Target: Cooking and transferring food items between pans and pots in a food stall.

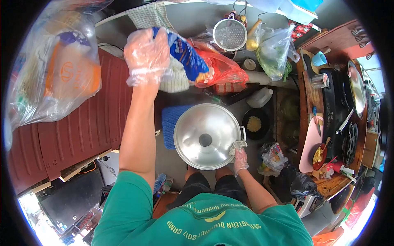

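Note:
My left hand [147, 57], in a clear plastic glove, is raised at the upper left with its fingers curled by the end of a blue packet [186, 55]. Whether it grips the packet is hidden. A striped cloth [174, 77] hangs beside that wrist. Below, in front of my legs, is a large round metal pot lid [204, 123] with a dark knob [205, 140]; a side handle [243, 132] shows at its right. My right hand [241, 158], also gloved, holds a folded cloth [238, 147] against the lower right rim.
A blue stool [175, 118] is partly behind the lid. Right of it are a black pan [255, 123] with yellowish food and a plastic jug [260, 97]. The wooden counter [326, 184] at right holds a stove, a pink board [311, 144] and a knife [317, 123]. A maroon surface [70, 123] is at left.

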